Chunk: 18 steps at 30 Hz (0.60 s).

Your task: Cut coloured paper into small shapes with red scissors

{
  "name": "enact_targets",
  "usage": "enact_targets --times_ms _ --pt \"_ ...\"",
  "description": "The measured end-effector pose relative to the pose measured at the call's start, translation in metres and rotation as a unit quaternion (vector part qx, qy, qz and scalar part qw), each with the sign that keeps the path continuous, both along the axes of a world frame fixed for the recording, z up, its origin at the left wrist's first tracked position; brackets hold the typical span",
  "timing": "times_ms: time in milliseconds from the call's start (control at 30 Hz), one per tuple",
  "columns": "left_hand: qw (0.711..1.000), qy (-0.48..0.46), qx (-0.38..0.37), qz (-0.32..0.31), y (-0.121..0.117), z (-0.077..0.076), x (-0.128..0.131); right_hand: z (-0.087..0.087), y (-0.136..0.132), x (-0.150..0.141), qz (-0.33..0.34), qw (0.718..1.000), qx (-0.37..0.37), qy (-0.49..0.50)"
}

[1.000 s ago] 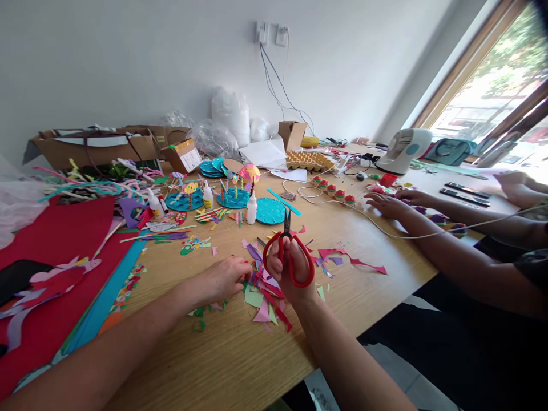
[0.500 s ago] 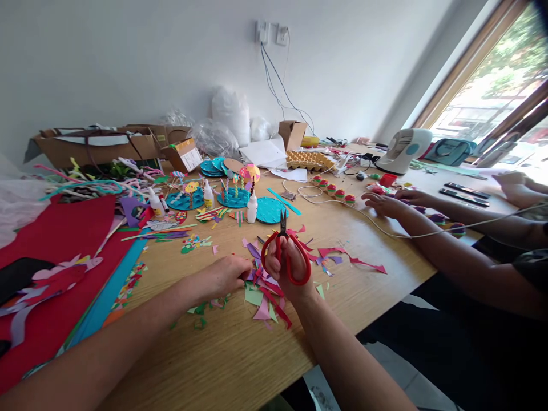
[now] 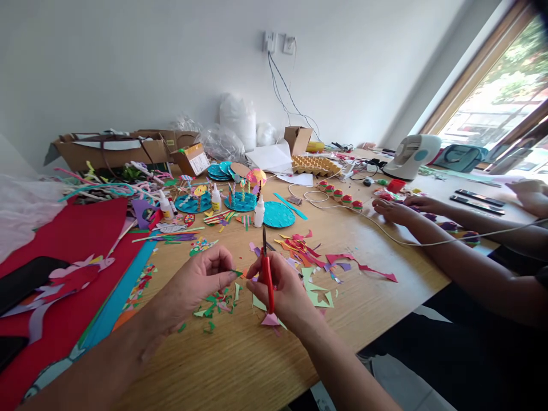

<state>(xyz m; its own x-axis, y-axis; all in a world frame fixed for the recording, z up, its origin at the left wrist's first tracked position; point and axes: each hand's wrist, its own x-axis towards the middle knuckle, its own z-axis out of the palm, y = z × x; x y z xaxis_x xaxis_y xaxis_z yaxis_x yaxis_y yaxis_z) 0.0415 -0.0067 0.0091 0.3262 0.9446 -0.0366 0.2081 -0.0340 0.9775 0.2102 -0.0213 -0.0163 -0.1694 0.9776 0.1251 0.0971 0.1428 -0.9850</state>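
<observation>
Pinched in left hand (image 3: 203, 281), green paper scrap (image 3: 238, 273), likely light, flimsy, best held by its edge, sits left of red-handled scissors (image 3: 268, 274) grasped in right hand (image 3: 286, 286).

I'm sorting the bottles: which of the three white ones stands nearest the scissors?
The rightmost bottle, beside the rightmost blue disc, is nearest the scissors. It shows no yellow, unlike the middle bottle and the left bottle.
</observation>
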Motion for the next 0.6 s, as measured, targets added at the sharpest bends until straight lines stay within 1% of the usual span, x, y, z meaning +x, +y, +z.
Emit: enact_targets --times_ms 100,233,333,400,500,600 --pt "1.0 0.006 0.004 0.007 -0.001 -0.001 -0.001 0.005 -0.006 -0.008 -0.025 0.999 0.021 -0.021" --pt "1.0 0.012 -0.002 -0.024 0.0 -0.002 -0.002 0.006 -0.005 -0.015 -0.034 0.997 0.067 -0.022" --pt "0.999 0.019 -0.007 -0.028 0.0 -0.001 -0.002 0.005 -0.002 -0.019 -0.034 0.996 0.075 -0.027" --pt "0.999 0.016 -0.006 -0.036 -0.001 0.001 -0.002 0.007 -0.001 -0.021 -0.04 0.995 0.081 -0.048" --pt "0.998 0.031 0.012 -0.06 -0.002 0.004 -0.005 0.01 0.0 -0.022 -0.06 0.987 0.106 -0.104" --pt "0.995 0.069 0.047 -0.06 -0.002 0.004 -0.006 0.013 0.0 -0.023 -0.056 0.983 0.115 -0.13"
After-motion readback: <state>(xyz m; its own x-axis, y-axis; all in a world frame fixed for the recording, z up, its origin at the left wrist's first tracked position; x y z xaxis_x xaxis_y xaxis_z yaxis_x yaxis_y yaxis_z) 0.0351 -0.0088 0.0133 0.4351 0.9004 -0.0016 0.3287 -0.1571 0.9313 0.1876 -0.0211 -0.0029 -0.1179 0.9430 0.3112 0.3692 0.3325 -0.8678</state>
